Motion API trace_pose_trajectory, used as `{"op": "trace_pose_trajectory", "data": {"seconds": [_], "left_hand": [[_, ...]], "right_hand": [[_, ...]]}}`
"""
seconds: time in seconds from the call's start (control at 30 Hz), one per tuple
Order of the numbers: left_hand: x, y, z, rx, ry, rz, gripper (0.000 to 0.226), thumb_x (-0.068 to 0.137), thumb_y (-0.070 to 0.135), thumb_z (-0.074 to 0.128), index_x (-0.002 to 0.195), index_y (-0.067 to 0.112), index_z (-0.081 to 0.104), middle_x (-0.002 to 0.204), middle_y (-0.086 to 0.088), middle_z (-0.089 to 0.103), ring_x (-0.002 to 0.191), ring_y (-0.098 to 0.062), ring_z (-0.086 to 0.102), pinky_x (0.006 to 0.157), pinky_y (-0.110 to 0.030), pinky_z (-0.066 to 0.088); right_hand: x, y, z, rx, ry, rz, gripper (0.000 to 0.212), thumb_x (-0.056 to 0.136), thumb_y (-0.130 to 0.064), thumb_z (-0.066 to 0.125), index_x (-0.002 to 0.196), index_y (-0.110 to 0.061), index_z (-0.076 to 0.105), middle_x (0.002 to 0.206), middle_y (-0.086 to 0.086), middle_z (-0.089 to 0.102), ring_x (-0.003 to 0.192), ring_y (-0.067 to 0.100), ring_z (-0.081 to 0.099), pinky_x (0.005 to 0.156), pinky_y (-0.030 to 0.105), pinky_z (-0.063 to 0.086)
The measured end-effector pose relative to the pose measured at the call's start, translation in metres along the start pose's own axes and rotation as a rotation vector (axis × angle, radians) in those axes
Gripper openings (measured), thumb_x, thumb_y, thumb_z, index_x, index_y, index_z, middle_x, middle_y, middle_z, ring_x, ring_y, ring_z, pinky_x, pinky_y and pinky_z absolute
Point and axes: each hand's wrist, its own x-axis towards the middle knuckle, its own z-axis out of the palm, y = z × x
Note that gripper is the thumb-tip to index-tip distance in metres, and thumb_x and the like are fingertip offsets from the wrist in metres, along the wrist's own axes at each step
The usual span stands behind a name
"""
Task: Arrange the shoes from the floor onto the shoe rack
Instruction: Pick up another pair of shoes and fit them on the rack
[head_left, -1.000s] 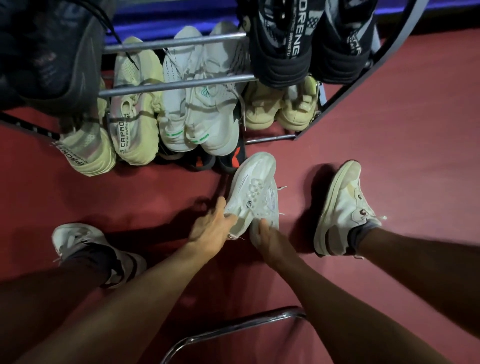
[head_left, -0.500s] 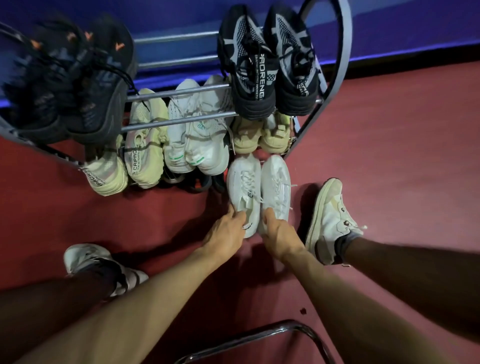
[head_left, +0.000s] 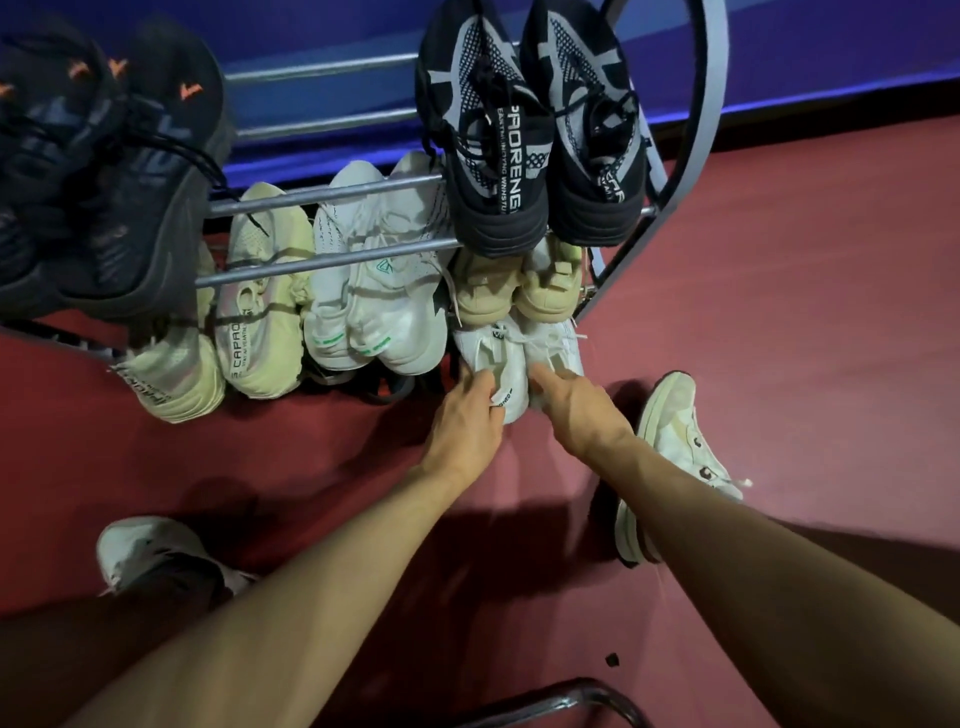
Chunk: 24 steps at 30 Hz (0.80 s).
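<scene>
White pair (head_left: 519, 358) is being held at the heels, toes under the rack's (head_left: 332, 257) lowest tier: left hand (head_left: 465, 421) gripping one shoe, right hand (head_left: 576, 402) the other. Upper tiers are being occupied already; placement is judged nearly complete.

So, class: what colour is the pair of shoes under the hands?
White shoes, head view.

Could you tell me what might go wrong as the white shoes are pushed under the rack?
The white shoes sit tight under the beige pair, so pushing further could knock that pair off its bars. Their loose laces might catch on the rack frame. The left hand and right hand only touch the heels, so a shoe may twist sideways.
</scene>
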Motion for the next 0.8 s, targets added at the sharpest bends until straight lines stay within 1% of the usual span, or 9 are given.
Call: {"op": "trace_pose_trajectory", "data": {"seconds": [0.07,0.13,0.2,0.23,0.37,0.53,0.7,0.77,0.8], "left_hand": [[0.015,-0.003,0.005,0.011,0.017,0.008,0.012,0.092,0.005,0.058,0.098,0.003,0.048,0.120,-0.026,0.056,0.095,-0.045,0.058,0.072,-0.039,0.037],[0.024,-0.007,0.014,-0.011,-0.005,0.034,0.016,0.092,0.005,0.059,0.102,0.002,0.046,0.139,-0.029,0.045,0.116,-0.047,0.054,0.094,-0.042,0.043],[0.030,-0.011,0.024,-0.048,-0.069,0.056,0.030,0.089,0.002,0.060,0.114,0.003,0.044,0.158,-0.030,0.020,0.144,-0.043,0.033,0.121,-0.021,0.014],[0.033,-0.013,0.030,-0.072,-0.100,0.072,0.043,0.086,0.000,0.061,0.124,0.006,0.042,0.162,-0.027,0.010,0.150,-0.039,0.025,0.122,-0.018,0.005],[0.046,-0.013,0.045,-0.155,-0.149,0.022,0.078,0.082,-0.005,0.056,0.151,0.015,0.025,0.166,-0.019,-0.006,0.156,-0.032,0.008,0.126,-0.034,0.014],[0.056,-0.010,0.045,-0.208,-0.129,-0.054,0.069,0.081,0.001,0.061,0.141,0.008,0.029,0.155,-0.016,0.020,0.144,-0.030,0.032,0.115,-0.028,0.028],[0.055,-0.027,0.040,-0.151,-0.273,-0.116,0.105,0.083,0.008,0.058,0.156,0.022,-0.016,0.167,-0.014,-0.013,0.156,-0.026,-0.004,0.125,-0.034,0.005],[0.050,-0.023,0.029,-0.107,-0.391,-0.124,0.107,0.090,0.013,0.056,0.154,0.027,-0.029,0.168,-0.013,-0.015,0.156,-0.026,0.003,0.125,-0.036,0.008],[0.045,-0.020,0.026,-0.102,-0.446,-0.111,0.105,0.094,0.016,0.054,0.153,0.027,-0.032,0.169,-0.016,-0.004,0.154,-0.026,0.018,0.124,-0.035,0.015]], "right_hand": [[0.017,0.002,-0.002,-0.003,0.024,0.029,0.024,0.096,-0.005,0.049,0.118,-0.016,0.051,0.113,0.012,0.056,0.079,0.040,0.065,0.067,0.038,0.041],[0.033,0.004,-0.002,-0.036,0.037,0.028,0.033,0.092,0.002,0.050,0.119,-0.016,0.059,0.117,0.012,0.052,0.078,0.035,0.064,0.071,0.039,0.048],[0.046,0.007,-0.001,-0.015,0.077,0.003,0.037,0.087,0.008,0.049,0.116,-0.010,0.064,0.117,0.015,0.050,0.084,0.038,0.061,0.076,0.041,0.050],[0.052,0.008,0.000,-0.014,0.101,-0.012,0.039,0.085,0.010,0.048,0.117,-0.006,0.064,0.119,0.019,0.050,0.090,0.040,0.059,0.079,0.042,0.049],[0.055,0.006,0.010,0.034,0.082,0.009,0.039,0.090,0.006,0.045,0.127,0.000,0.057,0.138,0.023,0.038,0.098,0.044,0.059,0.082,0.047,0.052],[0.051,0.013,0.021,0.141,0.098,0.040,0.066,0.083,0.005,0.047,0.146,-0.013,0.044,0.148,0.015,0.030,0.108,0.038,0.057,0.092,0.043,0.055],[0.055,0.007,0.006,0.124,-0.033,0.028,0.059,0.084,-0.004,0.055,0.142,-0.012,0.045,0.150,0.019,0.014,0.099,0.047,0.061,0.084,0.044,0.053],[0.052,0.003,0.000,0.131,-0.097,0.021,0.052,0.086,-0.008,0.056,0.138,-0.009,0.049,0.153,0.022,0.009,0.098,0.045,0.063,0.089,0.041,0.052],[0.050,0.001,-0.002,0.144,-0.109,0.017,0.050,0.087,-0.009,0.056,0.136,-0.008,0.050,0.153,0.023,0.009,0.102,0.045,0.063,0.093,0.040,0.051]]}}
